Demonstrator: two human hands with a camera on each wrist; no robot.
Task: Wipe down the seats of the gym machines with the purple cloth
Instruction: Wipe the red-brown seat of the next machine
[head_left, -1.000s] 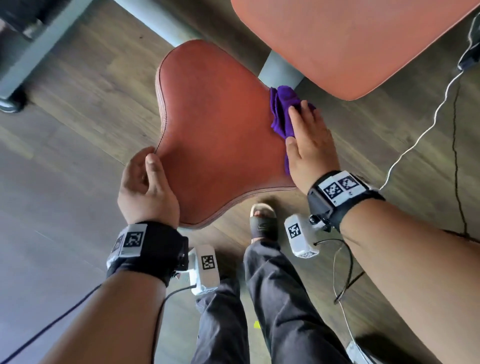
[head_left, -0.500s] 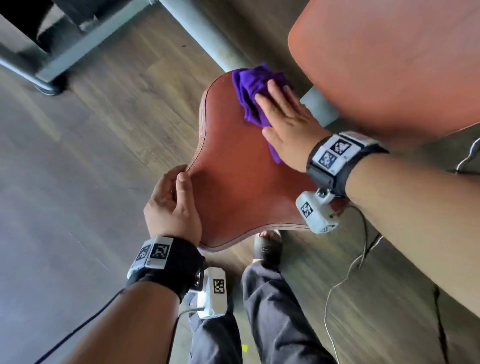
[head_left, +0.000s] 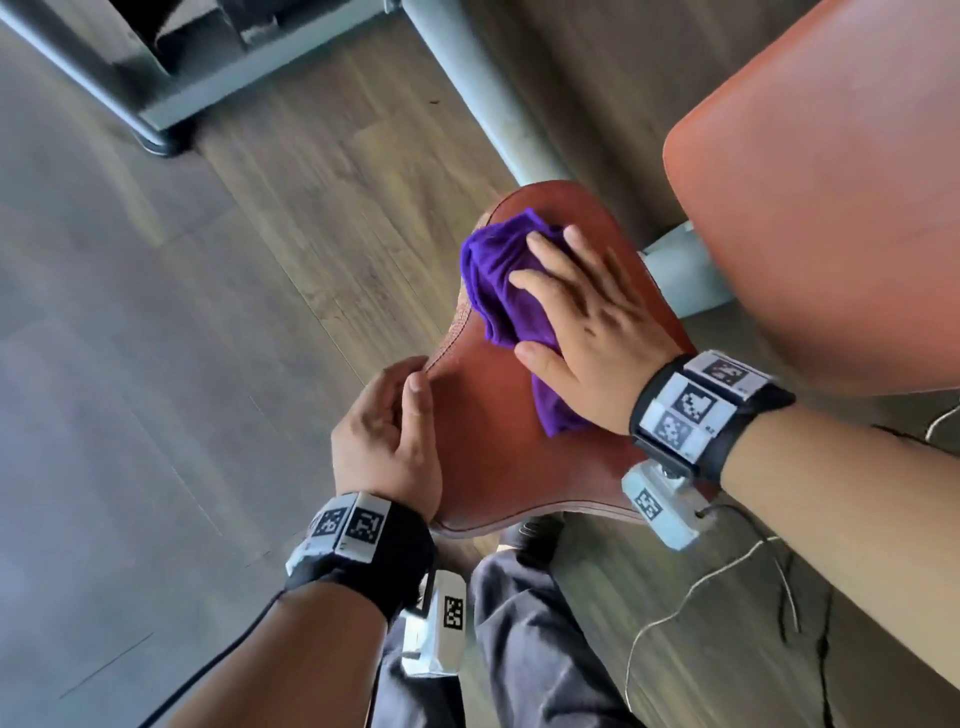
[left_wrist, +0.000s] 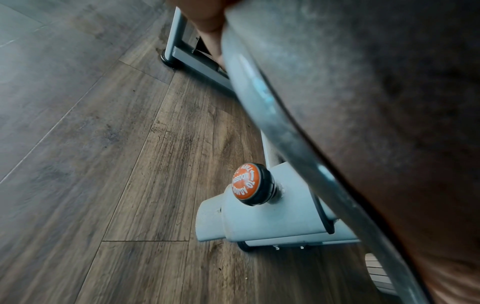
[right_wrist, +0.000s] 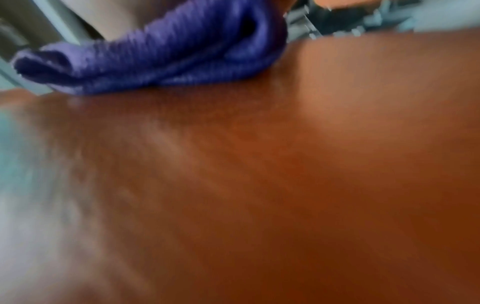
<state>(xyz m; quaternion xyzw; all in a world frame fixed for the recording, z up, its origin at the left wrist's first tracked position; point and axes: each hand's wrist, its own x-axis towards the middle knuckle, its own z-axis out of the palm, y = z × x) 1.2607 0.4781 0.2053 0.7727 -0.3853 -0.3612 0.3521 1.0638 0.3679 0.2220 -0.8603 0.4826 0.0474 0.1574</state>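
Note:
A reddish-brown padded seat (head_left: 498, 457) of a gym machine sits low over the wooden floor. On its far part lies the crumpled purple cloth (head_left: 501, 280), pressed flat under my right hand (head_left: 576, 312), whose fingers are spread straight over it. The right wrist view shows the cloth (right_wrist: 161, 59) bunched on the seat surface (right_wrist: 259, 185), blurred. My left hand (head_left: 389, 441) grips the seat's left edge, thumb on top and fingers curled beneath. In the left wrist view the seat's underside (left_wrist: 376, 102) fills the right half.
A large orange backrest pad (head_left: 831, 182) stands close on the right. Grey frame tubes (head_left: 467, 88) run along the floor behind. An orange adjustment knob (left_wrist: 250, 183) sits on the seat post. My leg (head_left: 545, 649) and a loose cable (head_left: 691, 587) are below.
My right hand has swept the cloth from the seat's right notch across to its far left end. The left hand keeps its grip on the seat edge while the view shifted.

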